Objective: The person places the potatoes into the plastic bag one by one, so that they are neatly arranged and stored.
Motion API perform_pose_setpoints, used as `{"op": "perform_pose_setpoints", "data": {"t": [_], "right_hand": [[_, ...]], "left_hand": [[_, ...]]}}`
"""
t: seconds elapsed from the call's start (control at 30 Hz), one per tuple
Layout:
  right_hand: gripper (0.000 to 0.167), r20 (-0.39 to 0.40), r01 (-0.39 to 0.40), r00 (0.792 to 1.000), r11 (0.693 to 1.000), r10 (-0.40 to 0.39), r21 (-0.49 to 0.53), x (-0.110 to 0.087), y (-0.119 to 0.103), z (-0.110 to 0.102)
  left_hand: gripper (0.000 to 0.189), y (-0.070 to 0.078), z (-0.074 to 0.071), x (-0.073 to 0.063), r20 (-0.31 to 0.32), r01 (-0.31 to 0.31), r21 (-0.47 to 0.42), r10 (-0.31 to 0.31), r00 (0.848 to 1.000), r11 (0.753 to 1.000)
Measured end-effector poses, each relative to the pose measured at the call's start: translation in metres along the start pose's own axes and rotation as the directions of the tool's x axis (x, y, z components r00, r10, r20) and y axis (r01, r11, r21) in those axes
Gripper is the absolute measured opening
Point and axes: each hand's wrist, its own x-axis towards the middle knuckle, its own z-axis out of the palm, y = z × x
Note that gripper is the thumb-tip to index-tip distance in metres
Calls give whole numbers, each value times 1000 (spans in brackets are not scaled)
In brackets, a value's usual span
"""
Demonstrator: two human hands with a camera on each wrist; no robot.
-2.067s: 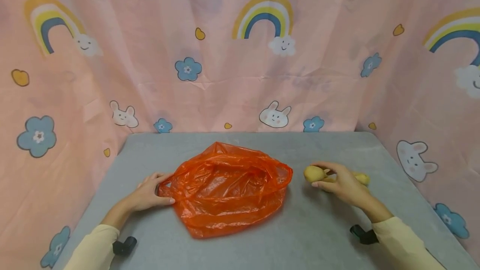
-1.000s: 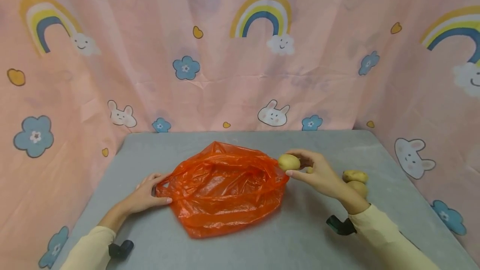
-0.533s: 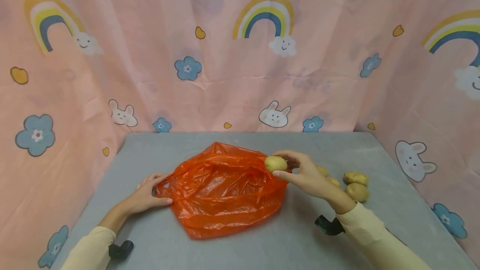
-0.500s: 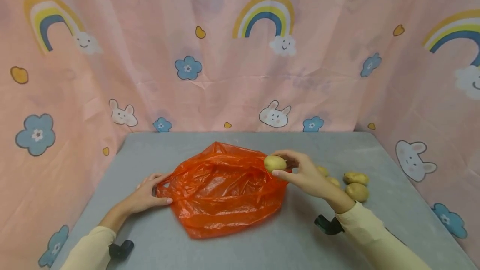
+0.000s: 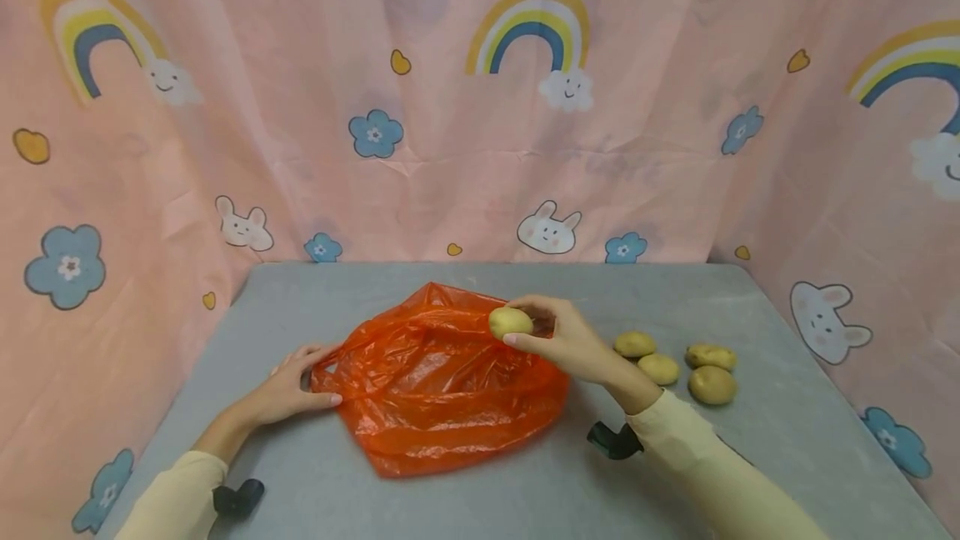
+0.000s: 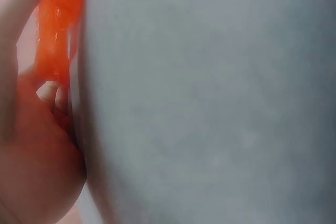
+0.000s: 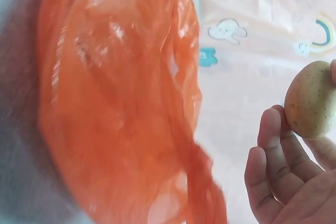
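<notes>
My right hand (image 5: 566,340) pinches a yellow potato (image 5: 512,323) between thumb and fingers, above the right part of an orange plastic bag (image 5: 450,432). In the right wrist view, the potato (image 7: 311,100) is clear of the bag (image 7: 115,108), its skin smooth with small specks. The bag lies on its side, mouth spread and facing up and back. At its left end my left hand (image 5: 288,390) holds the handle edge, thumb below and fingers above. The left wrist view shows a strip of orange plastic (image 6: 55,40) between thumb and fingers.
Several potatoes lie to the right of the bag, among them a back one (image 5: 635,345), a front one (image 5: 712,386) and one close to the right forearm (image 5: 658,369). The grey table (image 5: 420,507) ends at a pink patterned curtain (image 5: 450,190).
My right hand has picked up a potato from the group on the right and carried it left, over the bag. The left hand stays at the bag's left end.
</notes>
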Motion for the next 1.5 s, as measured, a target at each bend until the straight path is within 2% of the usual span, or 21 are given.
{"op": "perform_pose_setpoints", "data": {"t": [0.23, 0.47, 0.8, 0.97, 1.23, 1.5], "right_hand": [[40, 49, -13, 999, 999, 12, 37, 16, -8, 10], [41, 61, -54, 997, 998, 52, 26, 32, -18, 16], [39, 85, -29, 996, 997, 23, 69, 61, -25, 30], [37, 105, -30, 994, 997, 23, 66, 68, -22, 39], [40, 144, -77, 987, 996, 70, 44, 76, -9, 60], [39, 217, -129, 968, 992, 124, 9, 83, -11, 89]], "left_hand": [[84, 1, -1, 1, 9, 10, -5, -10, 1000, 1000], [83, 0, -1, 0, 6, 5, 0, -5, 1000, 1000], [82, 2, -5, 0, 17, 0, -16, 0, 1000, 1000], [83, 3, -4, 1, 30, 15, -17, -15, 999, 1000], [81, 1, -1, 3, 27, 11, -35, -10, 1000, 999], [80, 0, -2, 1, 21, 18, -24, -17, 1000, 1000]]}}
